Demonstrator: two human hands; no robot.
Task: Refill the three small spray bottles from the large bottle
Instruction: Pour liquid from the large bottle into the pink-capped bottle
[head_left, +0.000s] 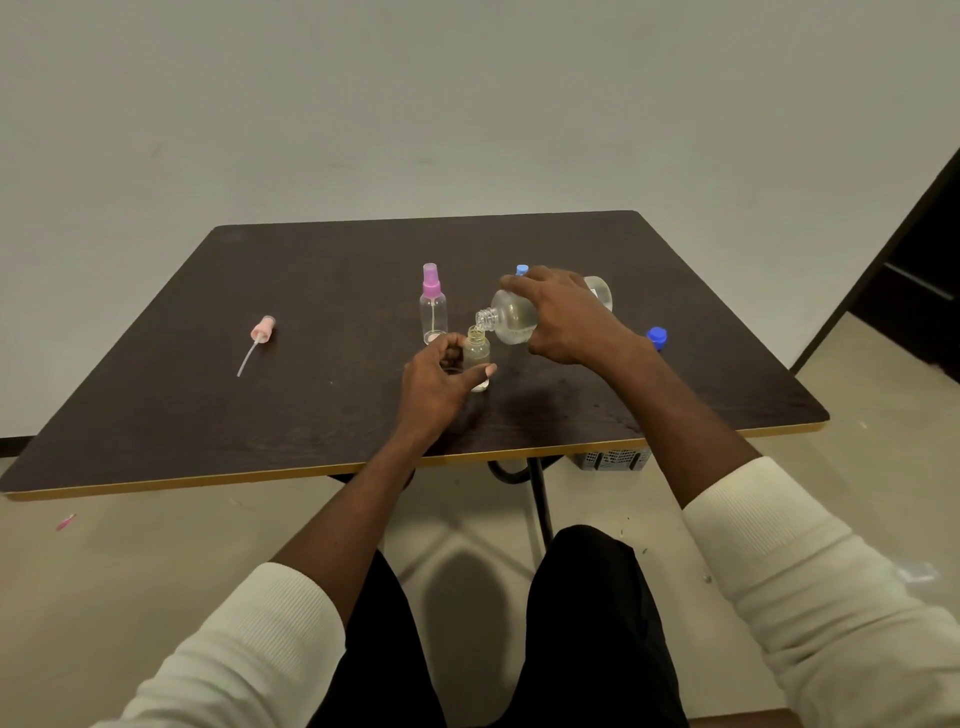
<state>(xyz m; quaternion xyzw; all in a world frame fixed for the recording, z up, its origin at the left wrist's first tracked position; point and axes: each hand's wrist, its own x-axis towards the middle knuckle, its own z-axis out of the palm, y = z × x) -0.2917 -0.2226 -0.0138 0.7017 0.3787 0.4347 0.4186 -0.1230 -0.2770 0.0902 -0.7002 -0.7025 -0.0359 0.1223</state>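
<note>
clear large bottle tipped in right hand (grip closed); left hand clasps small bottle.

1. My right hand is wrapped around the large clear plastic bottle, which I hold tipped on its side, open threaded neck pointing left and down.
2. My left hand grips the small uncapped clear spray bottle, upright on the dark brown wooden table; the large bottle's mouth sits just above its opening.
3. Clear spray bottle with purple pump top: upright, just behind the left hand.
4. Pale pink pump head with dip tube: lying flat, well apart to the left.
5. Dark blue screw cap: on the table, near my right wrist.
6. Light blue cap: showing behind my right hand; what it sits on is hidden.
</note>
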